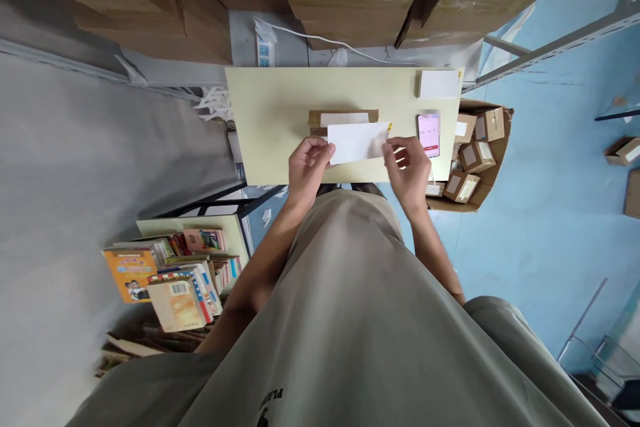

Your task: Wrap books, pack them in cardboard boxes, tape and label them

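My left hand (310, 163) pinches the left edge of a white paper slip (357, 142), thumb on top. The slip has a small yellow-and-black mark at its top right corner. At the slip's right edge, my right hand (409, 167) has its fingers curled, thumb and fingertips closed on the paper near that corner. Just beyond the slip, and partly hidden by it, a small brown cardboard box (315, 119) with a white label on its upper face lies on the pale yellow table (270, 127).
A stack of white slips (439, 85) lies at the table's far right corner, above a phone (429, 135) showing a timer. A large carton (493, 197) of small boxes stands to the right. Books (177, 297) are piled at lower left. Big boxes (355, 17) line the shelf behind.
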`<state>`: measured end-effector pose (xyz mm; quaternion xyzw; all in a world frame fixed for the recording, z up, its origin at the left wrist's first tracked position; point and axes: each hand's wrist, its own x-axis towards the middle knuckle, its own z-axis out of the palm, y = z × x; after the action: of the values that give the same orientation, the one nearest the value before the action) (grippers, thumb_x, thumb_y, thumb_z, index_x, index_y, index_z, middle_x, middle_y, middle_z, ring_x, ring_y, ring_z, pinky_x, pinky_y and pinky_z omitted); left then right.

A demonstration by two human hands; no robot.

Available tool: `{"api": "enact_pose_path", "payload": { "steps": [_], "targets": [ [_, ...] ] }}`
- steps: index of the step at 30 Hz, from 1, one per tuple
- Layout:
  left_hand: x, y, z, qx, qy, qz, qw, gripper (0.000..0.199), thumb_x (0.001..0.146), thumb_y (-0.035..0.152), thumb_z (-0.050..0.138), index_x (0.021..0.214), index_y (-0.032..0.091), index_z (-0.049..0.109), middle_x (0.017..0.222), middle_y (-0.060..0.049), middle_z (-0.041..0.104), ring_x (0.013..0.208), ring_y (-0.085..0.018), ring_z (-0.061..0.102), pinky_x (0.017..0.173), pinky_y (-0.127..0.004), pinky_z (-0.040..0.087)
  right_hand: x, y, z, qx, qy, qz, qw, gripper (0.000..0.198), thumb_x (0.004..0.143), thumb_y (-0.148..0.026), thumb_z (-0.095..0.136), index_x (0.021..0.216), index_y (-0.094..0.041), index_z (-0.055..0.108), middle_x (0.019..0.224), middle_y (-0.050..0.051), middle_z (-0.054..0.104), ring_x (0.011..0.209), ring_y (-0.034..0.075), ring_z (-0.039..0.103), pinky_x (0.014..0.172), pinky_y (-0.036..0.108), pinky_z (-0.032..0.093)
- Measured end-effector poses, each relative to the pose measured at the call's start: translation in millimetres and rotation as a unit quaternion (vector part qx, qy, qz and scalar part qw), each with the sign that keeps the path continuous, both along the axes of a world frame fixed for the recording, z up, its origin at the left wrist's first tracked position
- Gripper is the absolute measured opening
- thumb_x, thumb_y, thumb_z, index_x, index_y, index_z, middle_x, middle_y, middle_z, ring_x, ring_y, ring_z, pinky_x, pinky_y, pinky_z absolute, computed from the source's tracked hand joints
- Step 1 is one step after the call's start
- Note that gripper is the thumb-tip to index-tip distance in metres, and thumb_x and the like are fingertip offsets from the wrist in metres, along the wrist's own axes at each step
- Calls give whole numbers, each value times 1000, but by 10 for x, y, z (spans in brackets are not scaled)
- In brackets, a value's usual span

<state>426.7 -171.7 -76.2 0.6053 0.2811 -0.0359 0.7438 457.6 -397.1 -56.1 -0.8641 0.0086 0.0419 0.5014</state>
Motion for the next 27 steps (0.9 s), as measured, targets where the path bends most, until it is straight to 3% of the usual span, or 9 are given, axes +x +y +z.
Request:
{"api": "enact_pose_path", "payload": {
  "steps": [5, 8, 12, 17, 20, 23, 25, 27],
  "targets": [
    [-1, 0, -50, -1, -21, -33, 999, 57, 86, 73, 98, 107, 28, 69, 106, -4, 80, 100, -21, 79, 80, -31, 69, 116, -294, -222, 43, 80, -41, 995, 46, 108, -71, 76, 122, -27, 80, 104, 4, 80, 69, 15, 71, 60, 31, 61],
    [13, -37, -67, -3, -23, -49, 999, 58, 87, 75, 97, 107, 28, 68, 105, -4, 80, 99, -20, 79, 77, -29, 68, 106, -325, -271, 95, 104, -46, 989, 46, 103, -72, 81, 111, -27, 80, 98, 2, 79, 64, 13, 68, 55, 30, 58],
    [60, -114, -74, 3, -27, -73, 997, 59, 87, 76, 97, 106, 27, 68, 102, -4, 79, 95, -20, 79, 75, -28, 65, 97, -375, -274, 106, 108, -55, 987, 47, 102, -73, 81, 102, -27, 75, 90, 0, 74, 61, 12, 66, 51, 28, 54],
    [175, -303, -97, 21, -50, -99, 994, 55, 87, 71, 98, 102, 26, 71, 104, -5, 79, 103, -22, 78, 93, -35, 68, 127, -576, -236, 127, 82, -72, 986, 51, 102, -79, 80, 101, -28, 72, 77, -4, 67, 56, 12, 63, 53, 29, 56],
    [297, -484, -156, 46, -88, -124, 987, 46, 92, 65, 94, 100, 26, 71, 111, -7, 80, 117, -25, 79, 108, -43, 68, 169, -755, -223, 148, 73, -86, 983, 54, 99, -82, 82, 101, -28, 72, 74, -4, 67, 59, 14, 68, 57, 30, 60],
    [479, -678, -243, 86, -146, -139, 976, 33, 97, 53, 90, 97, 26, 72, 131, -10, 77, 138, -28, 73, 117, -47, 65, 250, -973, -239, 164, 54, -102, 980, 55, 96, -82, 85, 102, -29, 73, 78, -3, 71, 61, 15, 71, 59, 32, 63],
    [627, -793, -296, 120, -166, -140, 969, 21, 97, 41, 88, 94, 26, 74, 141, -11, 73, 143, -29, 71, 115, -46, 66, 327, -1127, -255, 163, 43, -103, 980, 56, 96, -82, 85, 102, -28, 73, 81, -1, 75, 64, 16, 74, 60, 33, 64],
    [785, -888, -330, 156, -163, -142, 964, 11, 95, 29, 86, 91, 25, 76, 134, -10, 73, 131, -27, 73, 105, -41, 67, 418, -1274, -266, 160, 44, -95, 982, 56, 95, -82, 86, 102, -28, 74, 87, 1, 78, 68, 18, 78, 62, 35, 65]
  ]
}}
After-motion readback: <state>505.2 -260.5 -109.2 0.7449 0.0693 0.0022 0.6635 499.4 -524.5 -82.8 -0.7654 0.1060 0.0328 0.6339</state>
